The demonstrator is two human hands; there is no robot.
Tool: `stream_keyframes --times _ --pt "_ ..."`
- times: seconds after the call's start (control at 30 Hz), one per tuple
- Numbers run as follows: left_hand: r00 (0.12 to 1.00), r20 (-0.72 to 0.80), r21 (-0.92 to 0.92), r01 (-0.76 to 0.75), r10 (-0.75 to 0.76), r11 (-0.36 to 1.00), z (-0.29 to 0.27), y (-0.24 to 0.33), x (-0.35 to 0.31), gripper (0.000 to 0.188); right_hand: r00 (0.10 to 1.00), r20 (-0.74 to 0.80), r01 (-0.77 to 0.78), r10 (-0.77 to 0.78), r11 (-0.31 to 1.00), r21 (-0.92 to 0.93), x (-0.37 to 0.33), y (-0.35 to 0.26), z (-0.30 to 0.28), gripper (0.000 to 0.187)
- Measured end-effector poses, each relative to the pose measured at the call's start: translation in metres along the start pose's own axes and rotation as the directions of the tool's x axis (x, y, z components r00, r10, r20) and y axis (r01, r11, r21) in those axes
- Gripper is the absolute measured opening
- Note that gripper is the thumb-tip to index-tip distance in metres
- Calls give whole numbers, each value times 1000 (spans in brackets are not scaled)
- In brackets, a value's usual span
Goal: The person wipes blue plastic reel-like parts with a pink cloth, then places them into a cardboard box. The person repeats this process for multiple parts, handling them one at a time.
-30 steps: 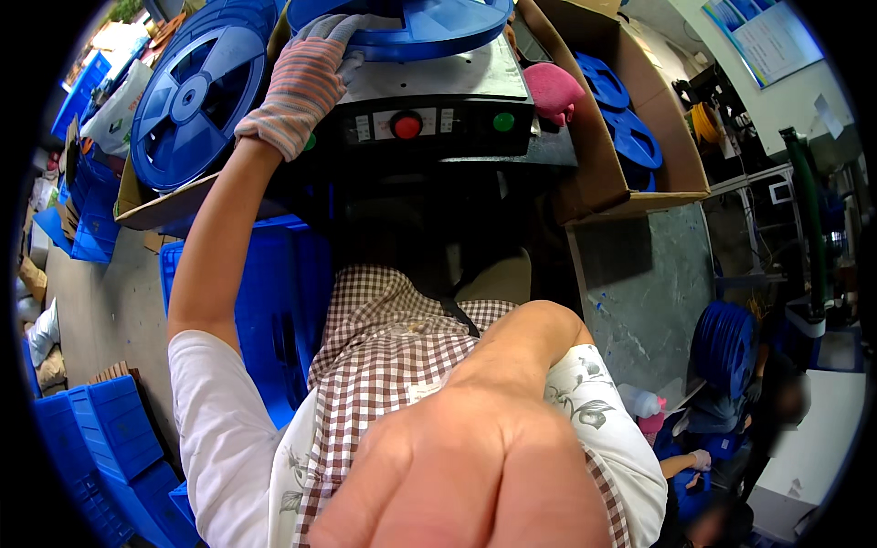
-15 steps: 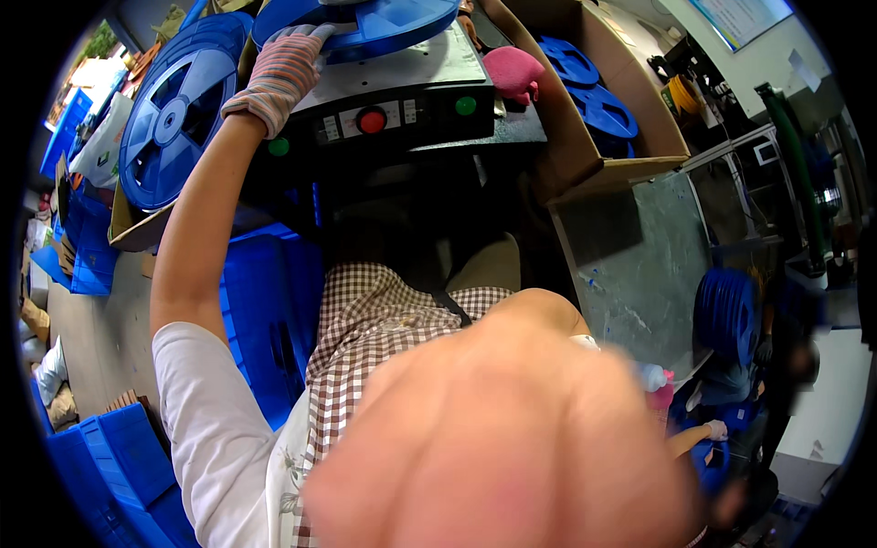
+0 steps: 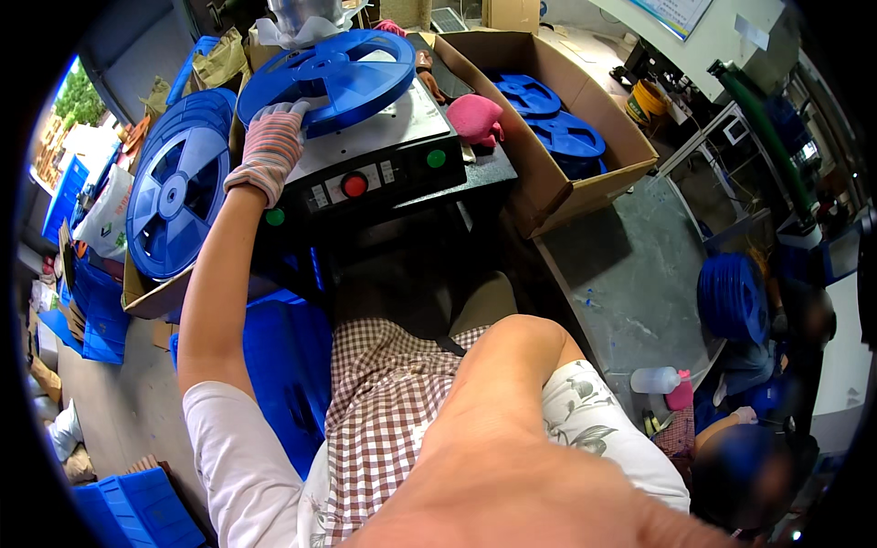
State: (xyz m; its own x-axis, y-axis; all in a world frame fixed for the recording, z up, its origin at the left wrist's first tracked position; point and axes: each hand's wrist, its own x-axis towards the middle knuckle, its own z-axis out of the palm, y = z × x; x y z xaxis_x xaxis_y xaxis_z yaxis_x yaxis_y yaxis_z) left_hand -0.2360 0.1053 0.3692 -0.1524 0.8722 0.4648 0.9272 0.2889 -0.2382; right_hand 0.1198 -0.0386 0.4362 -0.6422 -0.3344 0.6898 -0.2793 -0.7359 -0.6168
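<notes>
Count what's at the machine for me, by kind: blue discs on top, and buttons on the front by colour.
Blue spoked disc, touched by the gloved left hand: 1
Red button on the machine front: 1
Green buttons, one toward each end: 2
Total: 4

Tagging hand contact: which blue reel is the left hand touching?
The blue reel over the button-panel machine; the gloved left hand holds its near rim. Other reels are in cardboard boxes or stacked far right.
</notes>
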Motion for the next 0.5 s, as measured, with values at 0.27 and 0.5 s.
stream_keyframes --times 0.27,0.5 --pt "981 -191 79 27 -12 996 28 -44 12 36 982 116 -163 148 979 125 10 24 -5 52" --pt "974 -219 137 98 -66 986 -19 -78 12 20 960 91 -267 263 963 36 21 17 -30 65"
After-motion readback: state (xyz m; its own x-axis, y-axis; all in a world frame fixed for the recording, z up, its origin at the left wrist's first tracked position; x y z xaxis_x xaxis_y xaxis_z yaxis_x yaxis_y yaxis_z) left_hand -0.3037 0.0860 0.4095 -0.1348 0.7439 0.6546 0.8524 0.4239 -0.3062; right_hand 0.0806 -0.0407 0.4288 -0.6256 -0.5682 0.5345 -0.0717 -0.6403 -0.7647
